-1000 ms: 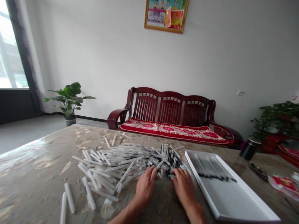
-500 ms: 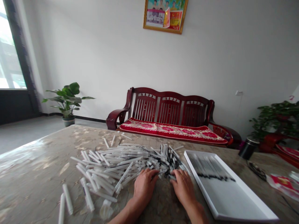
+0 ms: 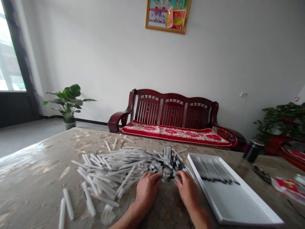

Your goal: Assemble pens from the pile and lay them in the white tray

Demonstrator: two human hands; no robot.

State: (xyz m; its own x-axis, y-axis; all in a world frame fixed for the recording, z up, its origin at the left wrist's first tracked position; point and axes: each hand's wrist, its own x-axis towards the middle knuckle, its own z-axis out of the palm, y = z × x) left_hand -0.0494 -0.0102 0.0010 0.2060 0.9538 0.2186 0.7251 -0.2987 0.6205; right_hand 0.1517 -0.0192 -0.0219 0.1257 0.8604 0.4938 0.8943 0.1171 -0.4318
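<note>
A big loose heap of white pen barrels and black-tipped pen parts (image 3: 126, 165) covers the middle of the marble table (image 3: 35, 171). My left hand (image 3: 147, 189) lies palm down at the heap's near edge, its fingertips pinching a thin piece. My right hand (image 3: 187, 187) sits just to its right, fingers curled onto small black parts at the heap's right end. What each hand grips is too small to name. A white shallow tray (image 3: 238, 203) to the right holds a neat row of pens (image 3: 214, 171).
A few stray white barrels (image 3: 68, 203) lie at the near left. A black jar (image 3: 252, 151), a dark cord (image 3: 262, 173) and red packets (image 3: 289, 186) sit at the far right. Beyond the table stand a red wooden bench (image 3: 173, 122) and potted plants (image 3: 69, 103).
Both hands have edged slightly forward into the heap and their fingers have drawn closer together. The view has shifted a little to the right.
</note>
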